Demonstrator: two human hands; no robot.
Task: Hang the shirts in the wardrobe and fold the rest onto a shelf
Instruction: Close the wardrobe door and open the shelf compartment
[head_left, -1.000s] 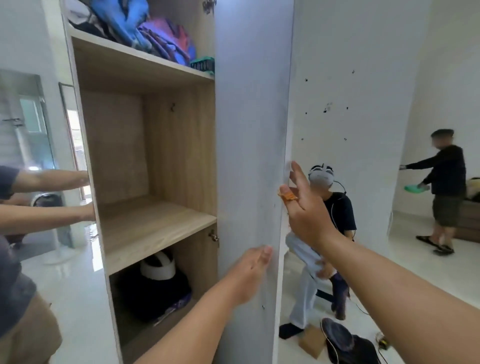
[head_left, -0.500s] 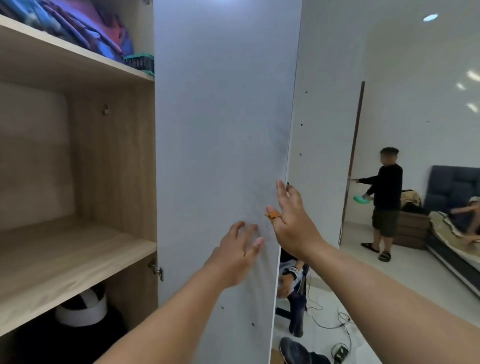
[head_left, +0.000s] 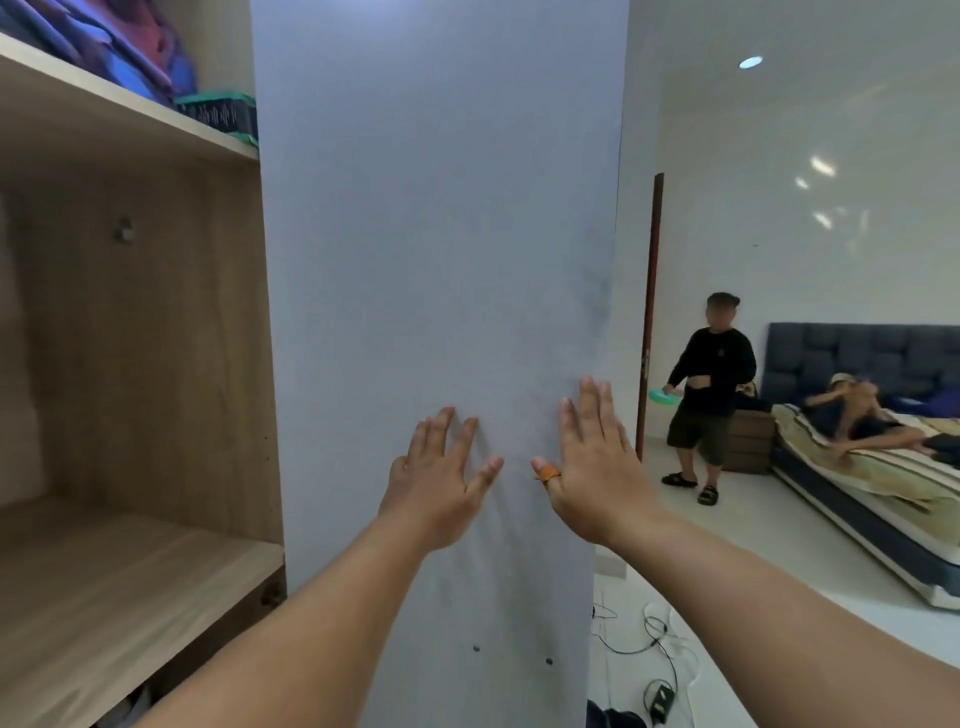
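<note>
One view only: a wide-angle camera on the person's head is looking forward, roughly level, and is sitting close to a pale wardrobe door (head_left: 436, 312) that is filling the centre of the frame from top to bottom. Both forearms are entering from the lower edge, with the left hand (head_left: 441, 483) and right hand (head_left: 592, 462) at mid-frame. The open wardrobe interior, with a wooden shelf (head_left: 104, 587), is occupying the left third. The right third is looking past the door into a room with a bed (head_left: 857, 499). Straight edges are bowing toward the frame borders.
</note>
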